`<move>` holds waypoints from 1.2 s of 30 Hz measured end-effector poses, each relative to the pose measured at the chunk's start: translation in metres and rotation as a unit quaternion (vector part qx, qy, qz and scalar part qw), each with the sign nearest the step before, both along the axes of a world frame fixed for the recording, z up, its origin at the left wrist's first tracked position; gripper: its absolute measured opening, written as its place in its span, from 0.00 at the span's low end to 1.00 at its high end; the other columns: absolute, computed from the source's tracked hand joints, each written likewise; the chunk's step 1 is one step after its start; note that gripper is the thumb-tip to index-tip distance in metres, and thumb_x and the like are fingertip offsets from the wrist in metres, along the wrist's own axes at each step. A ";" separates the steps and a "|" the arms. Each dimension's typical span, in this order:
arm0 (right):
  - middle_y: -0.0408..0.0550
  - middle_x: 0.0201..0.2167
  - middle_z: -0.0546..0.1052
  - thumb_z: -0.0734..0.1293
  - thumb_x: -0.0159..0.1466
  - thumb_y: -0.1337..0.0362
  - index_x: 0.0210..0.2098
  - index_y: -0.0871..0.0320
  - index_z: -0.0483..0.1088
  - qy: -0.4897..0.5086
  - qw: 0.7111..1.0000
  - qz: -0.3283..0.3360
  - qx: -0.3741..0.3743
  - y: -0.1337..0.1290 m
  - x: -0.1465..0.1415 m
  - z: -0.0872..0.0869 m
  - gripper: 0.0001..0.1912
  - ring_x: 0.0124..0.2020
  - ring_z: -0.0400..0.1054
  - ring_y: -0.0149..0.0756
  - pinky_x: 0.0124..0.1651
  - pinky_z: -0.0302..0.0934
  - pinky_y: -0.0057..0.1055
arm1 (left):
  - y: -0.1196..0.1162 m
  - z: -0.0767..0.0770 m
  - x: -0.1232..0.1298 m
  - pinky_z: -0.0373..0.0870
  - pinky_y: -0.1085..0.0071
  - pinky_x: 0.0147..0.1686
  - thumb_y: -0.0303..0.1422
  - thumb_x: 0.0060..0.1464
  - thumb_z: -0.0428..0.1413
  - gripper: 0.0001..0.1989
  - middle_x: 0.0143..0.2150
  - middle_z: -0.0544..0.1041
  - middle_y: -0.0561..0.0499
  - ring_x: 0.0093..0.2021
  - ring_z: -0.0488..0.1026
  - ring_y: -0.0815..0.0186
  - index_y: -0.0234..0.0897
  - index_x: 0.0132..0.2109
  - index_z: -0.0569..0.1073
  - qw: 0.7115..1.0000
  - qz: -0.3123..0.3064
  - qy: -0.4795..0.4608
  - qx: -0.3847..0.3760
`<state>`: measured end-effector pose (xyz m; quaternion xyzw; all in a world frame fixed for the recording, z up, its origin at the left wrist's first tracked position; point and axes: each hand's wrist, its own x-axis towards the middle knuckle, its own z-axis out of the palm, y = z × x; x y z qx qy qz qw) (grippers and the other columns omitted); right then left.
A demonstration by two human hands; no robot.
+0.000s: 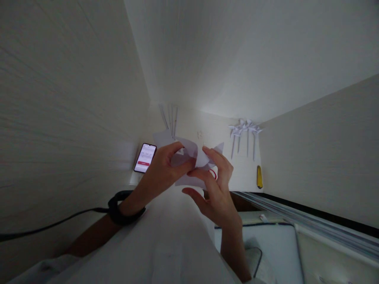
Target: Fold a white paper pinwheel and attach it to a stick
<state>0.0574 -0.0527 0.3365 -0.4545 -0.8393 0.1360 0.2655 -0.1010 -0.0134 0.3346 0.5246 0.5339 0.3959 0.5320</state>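
My left hand (pixel 166 163) pinches a white paper pinwheel (pixel 202 157) whose blades curl up between my two hands. On its other side, my right hand (pixel 214 179) touches a blade with its fingertips, fingers apart and thumb held away from the paper. Part of the pinwheel's middle is hidden behind the fingers. Behind my left hand lies a flat piece of white paper (pixel 163 137), near several thin paper sticks (pixel 172 118). A red ring-shaped thing (pixel 213 174) shows partly beneath my right hand.
Several finished paper pinwheels on sticks (pixel 245 128) lie at the right of the white table (pixel 189 114). A yellow cutter (pixel 259 176) is near its right edge. A lit phone (pixel 145 157) lies at the left. Walls close in the table's sides and back.
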 end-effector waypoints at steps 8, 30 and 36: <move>0.52 0.56 0.65 0.68 0.60 0.66 0.43 0.56 0.64 0.031 0.999 -0.004 0.038 -0.001 -0.001 -0.002 0.12 0.60 0.55 0.46 0.60 0.53 0.48 | -0.001 0.003 -0.004 0.66 0.78 0.32 0.30 0.49 0.58 0.05 0.32 0.76 0.54 0.33 0.71 0.70 0.35 0.35 0.74 0.998 -0.022 -0.066 -0.011; 0.49 0.56 0.65 0.65 0.60 0.69 0.39 0.55 0.67 0.076 0.995 -0.031 0.063 -0.007 0.001 0.005 0.07 0.58 0.56 0.46 0.58 0.53 0.46 | -0.003 0.003 -0.005 0.64 0.78 0.27 0.36 0.50 0.58 0.08 0.27 0.70 0.54 0.27 0.67 0.71 0.34 0.31 0.71 0.995 -0.047 -0.083 -0.040; 0.49 0.53 0.68 0.64 0.59 0.73 0.36 0.56 0.67 0.107 0.990 -0.035 0.080 -0.007 0.000 0.006 0.07 0.55 0.61 0.44 0.54 0.57 0.45 | -0.004 0.005 -0.006 0.63 0.79 0.26 0.35 0.50 0.58 0.08 0.27 0.69 0.55 0.27 0.66 0.73 0.34 0.33 0.71 0.991 -0.072 -0.105 -0.042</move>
